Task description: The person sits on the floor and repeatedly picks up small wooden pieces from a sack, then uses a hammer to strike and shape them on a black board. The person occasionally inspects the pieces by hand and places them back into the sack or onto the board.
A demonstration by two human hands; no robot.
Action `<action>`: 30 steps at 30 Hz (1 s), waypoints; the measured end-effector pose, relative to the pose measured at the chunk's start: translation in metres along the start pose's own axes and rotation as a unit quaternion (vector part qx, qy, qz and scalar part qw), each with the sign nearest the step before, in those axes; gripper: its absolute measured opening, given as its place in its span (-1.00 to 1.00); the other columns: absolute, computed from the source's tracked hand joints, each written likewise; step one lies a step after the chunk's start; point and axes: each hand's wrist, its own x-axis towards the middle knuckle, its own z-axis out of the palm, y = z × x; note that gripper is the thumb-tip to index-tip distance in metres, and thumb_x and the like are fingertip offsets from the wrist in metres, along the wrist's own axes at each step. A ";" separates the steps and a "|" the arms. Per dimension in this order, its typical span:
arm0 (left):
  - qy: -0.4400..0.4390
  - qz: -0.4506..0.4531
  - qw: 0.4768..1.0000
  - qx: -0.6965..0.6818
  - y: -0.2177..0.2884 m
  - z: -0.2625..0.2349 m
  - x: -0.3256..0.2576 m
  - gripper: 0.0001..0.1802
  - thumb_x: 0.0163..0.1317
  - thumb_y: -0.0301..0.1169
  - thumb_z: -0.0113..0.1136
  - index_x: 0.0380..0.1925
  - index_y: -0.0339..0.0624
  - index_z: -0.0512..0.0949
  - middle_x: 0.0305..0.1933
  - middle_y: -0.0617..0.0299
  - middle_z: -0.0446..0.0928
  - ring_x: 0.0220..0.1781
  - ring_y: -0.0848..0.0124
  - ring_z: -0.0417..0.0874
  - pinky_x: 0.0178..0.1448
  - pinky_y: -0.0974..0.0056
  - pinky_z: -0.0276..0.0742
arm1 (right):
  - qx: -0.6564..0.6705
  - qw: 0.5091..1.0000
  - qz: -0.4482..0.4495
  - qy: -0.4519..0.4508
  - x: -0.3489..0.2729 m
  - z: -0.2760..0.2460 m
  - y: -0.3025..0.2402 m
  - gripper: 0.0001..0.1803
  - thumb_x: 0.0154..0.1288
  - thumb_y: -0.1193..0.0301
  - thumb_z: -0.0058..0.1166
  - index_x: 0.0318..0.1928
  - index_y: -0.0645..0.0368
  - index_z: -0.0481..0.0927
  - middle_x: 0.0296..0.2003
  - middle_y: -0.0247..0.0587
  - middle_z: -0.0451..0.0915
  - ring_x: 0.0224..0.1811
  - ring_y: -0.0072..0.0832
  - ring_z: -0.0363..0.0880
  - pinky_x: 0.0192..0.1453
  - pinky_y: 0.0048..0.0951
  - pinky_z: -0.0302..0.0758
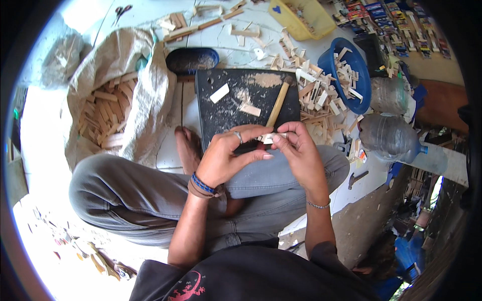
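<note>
A small pale wooden piece point(267, 138) is between my two hands above my lap, beside the near edge of a black board point(221, 118). The thumb and fingertips of my right hand point(299, 153) pinch it. My left hand point(226, 155) holds its left end with the fingers, and the left thumb sticks out below. Fingers partly cover the piece. On the board lies a hammer point(279, 103) with a wooden handle, its near end close to my fingers. Two loose wooden blocks, one white point(219, 93) and one tan point(249, 110), lie there among sawdust.
At left stands an open woven sack point(150, 110) of wood offcuts. Small wooden pieces point(321, 98) heap right of the board, near a blue basin point(365, 85). Beyond are a blue oval tray point(213, 59) and a yellow tub point(288, 25). A plastic bottle point(386, 136) lies at right.
</note>
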 end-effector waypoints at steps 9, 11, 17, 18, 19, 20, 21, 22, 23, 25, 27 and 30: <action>0.053 0.017 0.997 -0.053 -0.004 0.006 0.003 -0.81 0.31 -0.49 0.42 -0.08 -0.25 0.76 0.01 0.09 0.78 0.03 0.30 0.81 0.13 0.28 0.67 | -0.003 0.999 -0.030 -0.018 0.009 0.002 0.004 -0.77 0.57 0.48 0.12 0.02 0.26 0.33 -0.33 -0.16 0.68 -0.32 -0.54 0.69 -0.30 -0.53 0.53; 0.053 0.000 0.996 -0.065 -0.008 0.007 0.002 -0.83 0.32 -0.49 0.42 -0.10 -0.25 0.76 0.02 0.11 0.78 0.06 0.36 0.79 0.16 0.30 0.65 | -0.006 0.998 -0.053 -0.025 0.009 0.003 0.003 -0.76 0.57 0.48 0.12 0.03 0.26 0.33 -0.32 -0.16 0.67 -0.33 -0.54 0.69 -0.29 -0.53 0.53; 0.076 -0.040 0.988 -0.126 -0.017 0.011 0.002 -0.84 0.33 -0.50 0.44 -0.11 -0.25 0.76 0.04 0.13 0.78 0.06 0.45 0.75 0.18 0.31 0.64 | -0.039 0.996 -0.076 -0.041 0.015 -0.003 0.007 -0.78 0.66 0.38 0.01 0.14 0.20 0.39 -0.21 -0.29 0.64 -0.17 -0.59 0.60 -0.05 -0.51 0.51; 0.083 -0.046 0.988 -0.118 -0.018 0.012 0.002 -0.84 0.32 -0.51 0.44 -0.11 -0.25 0.76 0.04 0.13 0.78 0.06 0.46 0.75 0.19 0.31 0.64 | -0.073 0.992 -0.100 0.013 0.019 -0.005 0.009 -0.78 0.67 0.35 -0.01 0.10 0.23 0.42 -0.26 -0.23 0.66 -0.23 -0.52 0.64 -0.11 -0.45 0.53; 0.086 -0.038 0.987 -0.128 -0.019 0.014 0.001 -0.84 0.32 -0.50 0.44 -0.11 -0.25 0.76 0.04 0.13 0.78 0.05 0.46 0.75 0.18 0.32 0.64 | -0.106 0.986 -0.113 0.058 0.027 -0.008 0.012 -0.76 0.67 0.31 -0.02 0.06 0.26 0.44 -0.32 -0.17 0.68 -0.29 -0.44 0.68 -0.17 -0.39 0.54; 0.086 -0.037 0.987 -0.129 -0.020 0.015 0.001 -0.85 0.33 -0.52 0.44 -0.13 -0.28 0.75 0.04 0.12 0.77 0.06 0.46 0.74 0.19 0.33 0.63 | -0.136 0.980 -0.104 0.103 0.033 -0.009 0.015 -0.73 0.68 0.28 -0.04 0.02 0.28 0.47 -0.37 -0.12 0.70 -0.35 -0.37 0.72 -0.23 -0.34 0.56; 0.086 -0.037 0.987 -0.130 -0.020 0.015 0.000 -0.86 0.33 -0.54 0.43 -0.14 -0.30 0.73 0.05 0.11 0.76 0.06 0.47 0.72 0.19 0.34 0.62 | -0.192 0.961 -0.107 0.168 0.038 -0.010 0.019 -0.59 0.64 0.11 0.01 -0.12 0.28 0.54 -0.37 0.00 0.71 -0.35 -0.12 0.74 -0.25 -0.17 0.58; 0.086 -0.027 0.988 -0.126 -0.020 0.016 0.001 -0.87 0.33 -0.56 0.42 -0.15 -0.32 0.72 0.05 0.10 0.75 0.06 0.47 0.71 0.20 0.34 0.61 | -0.249 0.950 -0.077 0.174 0.042 -0.009 0.024 -0.55 0.61 0.06 0.05 -0.14 0.27 0.54 -0.37 0.03 0.71 -0.33 -0.06 0.74 -0.24 -0.12 0.58; 0.086 -0.032 0.988 -0.125 -0.021 0.016 0.000 -0.88 0.33 -0.56 0.42 -0.15 -0.31 0.72 0.06 0.10 0.74 0.06 0.46 0.71 0.21 0.34 0.61 | -0.306 0.934 -0.047 0.180 0.046 -0.006 0.029 -0.51 0.57 0.01 0.08 -0.16 0.26 0.55 -0.37 0.06 0.72 -0.31 0.01 0.73 -0.22 -0.07 0.58; 0.085 -0.037 0.985 -0.143 -0.022 0.016 0.001 -0.88 0.34 -0.57 0.41 -0.14 -0.30 0.72 0.07 0.10 0.74 0.06 0.46 0.72 0.21 0.34 0.61 | -0.394 0.899 -0.006 0.194 0.051 0.002 0.041 -0.43 0.44 -0.11 0.20 -0.24 0.23 0.55 -0.37 0.14 0.71 -0.27 0.13 0.72 -0.16 0.08 0.58; 0.086 -0.041 0.984 -0.152 -0.022 0.015 0.001 -0.88 0.34 -0.57 0.41 -0.14 -0.30 0.71 0.08 0.11 0.73 0.05 0.46 0.72 0.20 0.33 0.62 | -0.388 0.900 -0.023 0.199 0.056 0.006 0.051 -0.48 0.44 -0.04 0.21 -0.23 0.24 0.56 -0.39 0.14 0.71 -0.28 0.14 0.72 -0.16 0.08 0.58; 0.085 -0.044 0.982 -0.161 -0.024 0.016 0.001 -0.87 0.34 -0.58 0.40 -0.13 -0.30 0.70 0.08 0.11 0.73 0.04 0.47 0.72 0.18 0.34 0.63 | -0.347 0.911 -0.038 0.220 0.056 -0.004 0.057 -0.61 0.50 0.12 0.16 -0.23 0.25 0.58 -0.48 0.02 0.67 -0.33 0.06 0.70 -0.21 -0.03 0.56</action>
